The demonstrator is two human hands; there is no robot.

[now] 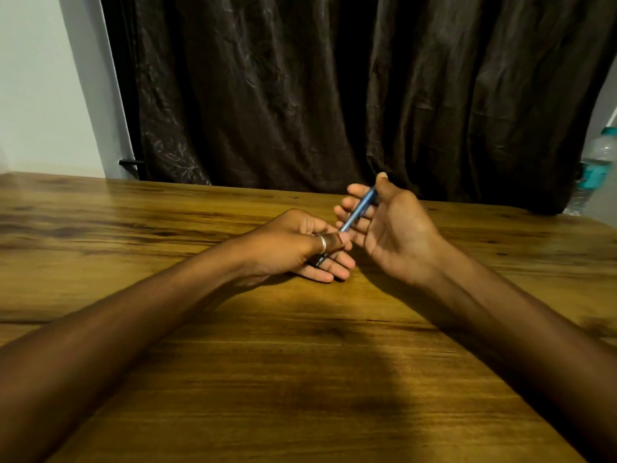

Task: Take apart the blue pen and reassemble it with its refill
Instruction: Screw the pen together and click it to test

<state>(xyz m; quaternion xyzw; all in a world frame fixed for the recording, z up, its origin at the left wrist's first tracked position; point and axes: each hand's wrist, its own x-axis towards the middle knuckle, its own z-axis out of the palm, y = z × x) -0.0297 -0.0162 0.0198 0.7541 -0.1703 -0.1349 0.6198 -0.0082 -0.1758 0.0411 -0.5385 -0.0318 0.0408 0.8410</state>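
Observation:
The blue pen [359,208] slants over the middle of the wooden table [200,362], its upper end to the far right. My right hand [390,228] holds that upper part between thumb and fingers, palm turned up. My left hand [297,245], with a silver ring on one finger, pinches the pen's lower end at the fingertips. A dark piece [320,260] shows under my left fingers; I cannot tell what it is. No separate refill is visible.
A dark brown curtain [334,95] hangs right behind the table's far edge. A clear water bottle [594,168] with a teal label stands at the far right. A pale wall [40,85] is at the left.

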